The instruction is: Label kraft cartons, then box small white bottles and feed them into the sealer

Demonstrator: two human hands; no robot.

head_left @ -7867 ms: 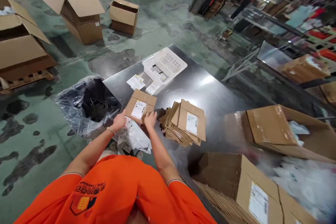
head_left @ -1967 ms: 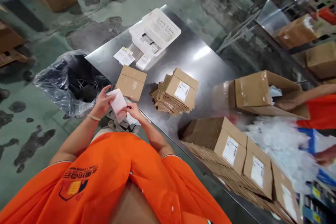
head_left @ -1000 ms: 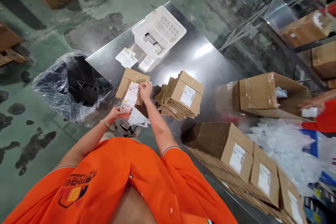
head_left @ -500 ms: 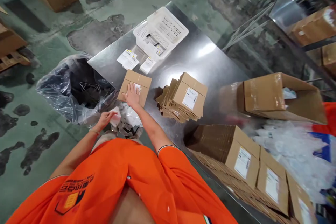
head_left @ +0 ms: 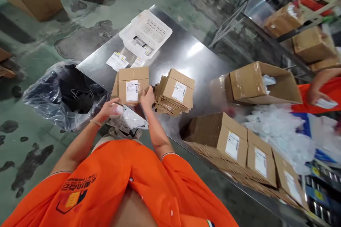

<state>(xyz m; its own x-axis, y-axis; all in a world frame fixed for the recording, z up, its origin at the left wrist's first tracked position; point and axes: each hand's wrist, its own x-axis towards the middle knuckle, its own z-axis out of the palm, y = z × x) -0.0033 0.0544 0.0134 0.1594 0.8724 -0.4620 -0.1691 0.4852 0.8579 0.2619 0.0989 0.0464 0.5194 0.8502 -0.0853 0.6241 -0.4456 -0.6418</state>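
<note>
My right hand (head_left: 147, 98) is closed on the lower right corner of a flattened cardboard box (head_left: 121, 74) bearing a white printed label (head_left: 132, 90). Under its left side, part of another flat box (head_left: 115, 87) shows. In my left hand (head_left: 108, 109), by the table's near edge, is a small white papery thing (head_left: 118, 109); whether it is a roll or a pad of labels I cannot tell. Just right of my right hand stands a stack of flattened boxes (head_left: 178, 90), its top one labelled.
On the steel table (head_left: 186, 49) are a white plastic basket (head_left: 160, 32) and printed slips (head_left: 117, 61). A plastic-lined bin (head_left: 34, 95) stands at the left. At right are an open carton (head_left: 246, 83), rows of labelled flat boxes (head_left: 236, 142) and a co-worker's hand (head_left: 317, 95).
My right hand has left the label it was pressing and now grips a labelled box's corner, over another flat box. My left hand keeps the white thing. The view has shifted right.
</note>
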